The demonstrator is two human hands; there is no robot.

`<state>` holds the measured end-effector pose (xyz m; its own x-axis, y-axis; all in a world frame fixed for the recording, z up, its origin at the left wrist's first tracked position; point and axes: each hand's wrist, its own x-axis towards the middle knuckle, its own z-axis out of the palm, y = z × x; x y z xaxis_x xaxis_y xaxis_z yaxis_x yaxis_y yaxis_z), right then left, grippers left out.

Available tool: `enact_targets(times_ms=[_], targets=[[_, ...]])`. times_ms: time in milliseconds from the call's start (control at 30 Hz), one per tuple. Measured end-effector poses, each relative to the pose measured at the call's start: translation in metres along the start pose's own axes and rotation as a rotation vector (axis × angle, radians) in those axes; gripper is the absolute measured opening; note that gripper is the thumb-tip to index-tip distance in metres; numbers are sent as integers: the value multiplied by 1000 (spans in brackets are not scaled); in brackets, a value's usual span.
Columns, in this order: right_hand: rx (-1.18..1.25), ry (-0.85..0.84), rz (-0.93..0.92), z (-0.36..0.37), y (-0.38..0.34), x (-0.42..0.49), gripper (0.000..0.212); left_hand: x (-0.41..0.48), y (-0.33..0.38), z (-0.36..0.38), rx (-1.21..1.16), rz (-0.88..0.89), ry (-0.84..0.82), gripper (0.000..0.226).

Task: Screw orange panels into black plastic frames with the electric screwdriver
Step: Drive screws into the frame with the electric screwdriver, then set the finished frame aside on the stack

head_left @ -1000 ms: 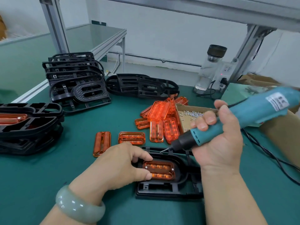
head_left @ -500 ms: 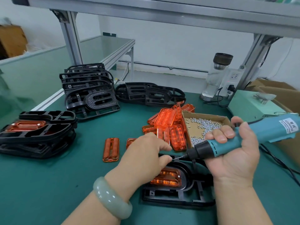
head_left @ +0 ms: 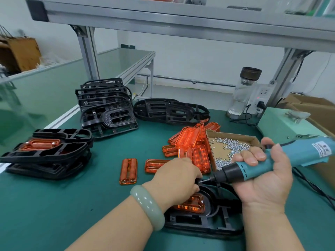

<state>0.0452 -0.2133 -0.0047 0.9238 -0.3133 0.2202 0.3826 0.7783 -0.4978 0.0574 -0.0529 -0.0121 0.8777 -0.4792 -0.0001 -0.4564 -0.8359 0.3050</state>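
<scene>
A black plastic frame lies on the green mat in front of me, with an orange panel seated in its oval recess. My right hand grips the teal electric screwdriver, held nearly level with its bit pointing left over the frame. My left hand hovers above the panel; its curled fingertips pinch a small screw at the bit's tip, mostly hidden by the fingers.
A cardboard tray of screws sits beside a heap of loose orange panels; two more panels lie apart. Bare black frames are stacked behind, finished ones at left. The screwdriver cable trails right.
My left hand lifted off the seated panel and came up to the bit's tip. The screwdriver dropped from a steep tilt to nearly level. My view tilted upward.
</scene>
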Motion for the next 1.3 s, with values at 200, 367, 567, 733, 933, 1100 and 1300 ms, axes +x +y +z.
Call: enact_targets(times_ms=[200, 367, 567, 733, 933, 1100, 1300], targets=[[32, -4, 3, -2, -4, 1, 12, -6, -8, -5, 35, -32, 54, 35], [42, -47, 20, -1, -7, 1, 27, -18, -28, -30, 35, -155, 189, 27], [57, -42, 44, 5, -4, 0, 29, -39, -68, -77, 140, -243, 239, 24], [31, 25, 58, 3, 6, -3, 8, -57, -104, -123, 200, -322, 308, 23], [26, 27, 91, 4, 13, -5, 15, -80, -149, -164, 291, -418, 295, 26], [7, 19, 107, 2, 14, -4, 12, -92, -181, -166, 282, -485, 211, 24], [-24, -17, 137, 1, 16, -2, 17, -101, -208, -159, 206, -493, 226, 24]])
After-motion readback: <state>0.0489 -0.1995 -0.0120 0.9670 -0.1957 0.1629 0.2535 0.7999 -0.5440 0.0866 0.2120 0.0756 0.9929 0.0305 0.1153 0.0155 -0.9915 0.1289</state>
